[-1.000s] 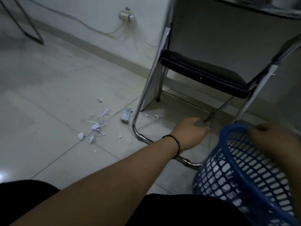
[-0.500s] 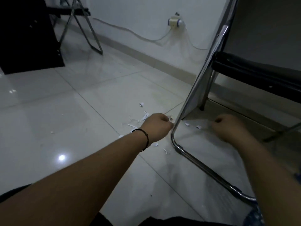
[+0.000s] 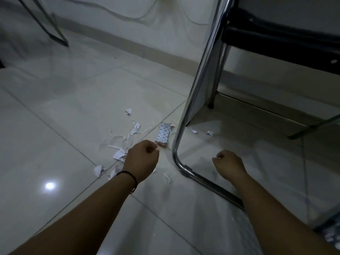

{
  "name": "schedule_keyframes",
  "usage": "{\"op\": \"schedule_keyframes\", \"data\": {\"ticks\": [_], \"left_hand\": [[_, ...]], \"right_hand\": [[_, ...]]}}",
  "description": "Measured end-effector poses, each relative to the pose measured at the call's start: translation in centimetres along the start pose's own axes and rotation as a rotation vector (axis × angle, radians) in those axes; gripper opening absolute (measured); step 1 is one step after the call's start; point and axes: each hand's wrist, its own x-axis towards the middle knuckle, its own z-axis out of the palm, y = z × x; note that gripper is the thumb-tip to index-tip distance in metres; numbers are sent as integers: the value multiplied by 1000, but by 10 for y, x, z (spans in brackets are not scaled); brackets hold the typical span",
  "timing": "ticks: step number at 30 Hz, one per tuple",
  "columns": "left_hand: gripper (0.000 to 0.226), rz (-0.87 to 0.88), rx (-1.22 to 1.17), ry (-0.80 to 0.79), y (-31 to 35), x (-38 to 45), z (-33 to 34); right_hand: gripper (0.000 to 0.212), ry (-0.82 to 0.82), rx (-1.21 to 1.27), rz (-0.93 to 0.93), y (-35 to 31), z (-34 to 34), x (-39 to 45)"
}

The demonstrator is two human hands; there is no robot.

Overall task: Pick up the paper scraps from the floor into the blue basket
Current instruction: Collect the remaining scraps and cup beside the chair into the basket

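Several white paper scraps (image 3: 120,153) lie scattered on the pale tiled floor, with a blue-patterned wrapper piece (image 3: 162,133) among them. Two more small scraps (image 3: 194,131) lie under the chair. My left hand (image 3: 141,160), with a black band on its wrist, is curled into a fist just in front of the scraps, touching none that I can see. My right hand (image 3: 228,165) is also a fist, low over the floor inside the chair frame. Only a corner of the blue basket (image 3: 329,234) shows at the lower right edge.
A chrome chair frame (image 3: 184,162) curves down between my two hands, its black seat (image 3: 283,39) above on the right. A wall with a trailing cable (image 3: 128,17) runs behind. Another metal leg (image 3: 55,32) stands at the far left.
The view has drawn closer to the scraps and lower. Both hands left the basket area and moved out toward the floor; the basket has slid almost out of view.
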Motion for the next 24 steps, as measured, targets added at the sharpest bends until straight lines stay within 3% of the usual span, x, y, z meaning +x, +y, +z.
{"op": "schedule_keyframes", "data": {"ticks": [9,15,18,20,24], "left_hand": [[13,136,131,36,-61,37,31],[35,334,327,-20,-67,72,45],[51,432,474,-70,-59,96,56],[56,454,557,-99,-56,108,65],[37,478,746,-163,-56,126,80]], "right_hand": [[48,74,-66,-111,-9,36,106],[61,40,-221,-148,-14,53,162],[51,49,-321,-185,-8,61,168],[34,156,-401,-279,-5,70,164],[28,322,-336,-359,-12,83,154]]}}
